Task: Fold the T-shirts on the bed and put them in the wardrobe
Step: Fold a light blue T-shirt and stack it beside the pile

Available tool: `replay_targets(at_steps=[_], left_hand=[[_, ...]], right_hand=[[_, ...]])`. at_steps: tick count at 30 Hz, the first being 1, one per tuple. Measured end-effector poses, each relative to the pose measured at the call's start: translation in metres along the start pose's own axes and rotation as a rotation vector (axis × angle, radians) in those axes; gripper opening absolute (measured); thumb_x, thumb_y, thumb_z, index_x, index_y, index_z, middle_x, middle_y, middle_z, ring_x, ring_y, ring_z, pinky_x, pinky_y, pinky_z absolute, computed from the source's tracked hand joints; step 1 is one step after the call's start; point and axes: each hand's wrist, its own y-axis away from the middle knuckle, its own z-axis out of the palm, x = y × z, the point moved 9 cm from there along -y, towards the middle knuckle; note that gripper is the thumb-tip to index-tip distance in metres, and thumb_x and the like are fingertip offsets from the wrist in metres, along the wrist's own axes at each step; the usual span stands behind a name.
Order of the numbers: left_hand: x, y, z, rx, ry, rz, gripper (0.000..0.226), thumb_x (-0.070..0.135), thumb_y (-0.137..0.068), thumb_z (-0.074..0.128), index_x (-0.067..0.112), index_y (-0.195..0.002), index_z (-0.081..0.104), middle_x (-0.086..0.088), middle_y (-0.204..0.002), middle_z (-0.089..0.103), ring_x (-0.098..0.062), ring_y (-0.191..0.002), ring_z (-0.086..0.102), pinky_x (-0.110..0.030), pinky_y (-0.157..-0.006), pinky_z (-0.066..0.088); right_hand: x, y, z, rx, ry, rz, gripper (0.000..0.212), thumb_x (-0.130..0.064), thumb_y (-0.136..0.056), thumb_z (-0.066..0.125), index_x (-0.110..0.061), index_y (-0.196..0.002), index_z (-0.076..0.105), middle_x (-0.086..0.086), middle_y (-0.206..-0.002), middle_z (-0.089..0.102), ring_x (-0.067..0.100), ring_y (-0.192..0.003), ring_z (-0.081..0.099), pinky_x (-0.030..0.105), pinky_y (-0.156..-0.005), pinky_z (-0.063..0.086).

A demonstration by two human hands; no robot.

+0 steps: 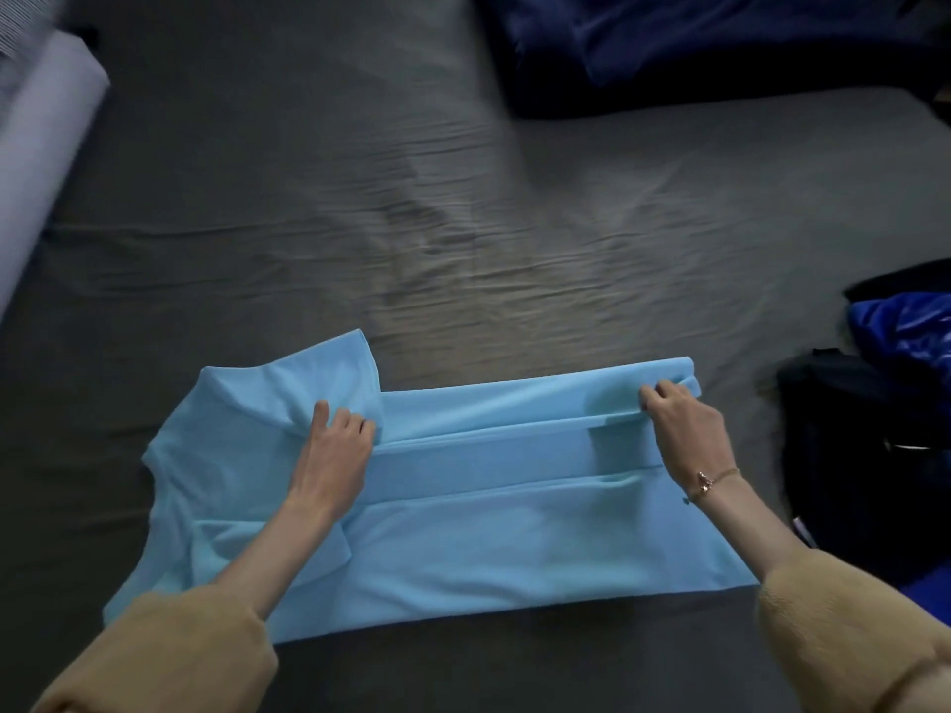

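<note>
fingers (664, 391) of both hands pinching the light blue t-shirt's (463, 537) folded edge on the bed (360, 198)

A light blue T-shirt (463, 532) lies flat and sideways on the bed, neck end toward 9 o'clock, hem toward 3 o'clock. Its far long edge is folded in toward the middle, making a lengthwise band. One short sleeve sticks up at 11 o'clock.

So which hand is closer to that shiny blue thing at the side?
Right. The right hand pinches the T-shirt nearer the shiny blue cloth; the left hand is farther away.
</note>
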Motion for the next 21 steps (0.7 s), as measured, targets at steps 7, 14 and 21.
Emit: replay_targets(at_steps=[7, 14, 21], left_hand=[[0.016, 0.035, -0.001, -0.062, 0.047, -0.085, 0.038, -0.009, -0.026, 0.075, 0.01, -0.054, 0.059, -0.01, -0.051, 0.05, -0.028, -0.05, 0.053, -0.04, -0.075, 0.028], [0.032, 0.05, 0.013, -0.255, -0.088, -0.147, 0.019, 0.012, -0.079, 0.056, 0.022, -0.094, 0.061, 0.002, -0.089, 0.067, -0.02, -0.094, 0.058, -0.04, -0.09, 0.013], [0.05, 0.054, 0.009, -0.208, -0.086, -0.169, 0.025, 0.008, -0.049, 0.075, 0.016, -0.071, 0.065, -0.004, -0.066, 0.057, -0.024, -0.069, 0.059, -0.046, -0.089, 0.029]], right_hand=[[0.007, 0.035, 0.003, -0.069, -0.032, 0.036, 0.035, 0.023, -0.072, 0.047, -0.011, -0.077, 0.039, 0.005, -0.077, 0.036, 0.035, -0.073, 0.057, 0.03, -0.05, 0.028], [-0.004, 0.058, -0.006, -0.003, 0.043, -0.034, 0.033, 0.021, -0.043, 0.059, -0.01, -0.047, 0.048, 0.006, -0.047, 0.043, 0.029, -0.044, 0.051, 0.03, -0.045, 0.034], [-0.026, 0.061, -0.004, 0.058, 0.156, -0.071, 0.035, 0.011, -0.039, 0.071, -0.013, -0.058, 0.054, 0.004, -0.056, 0.053, 0.027, -0.059, 0.056, 0.04, -0.072, 0.036]])
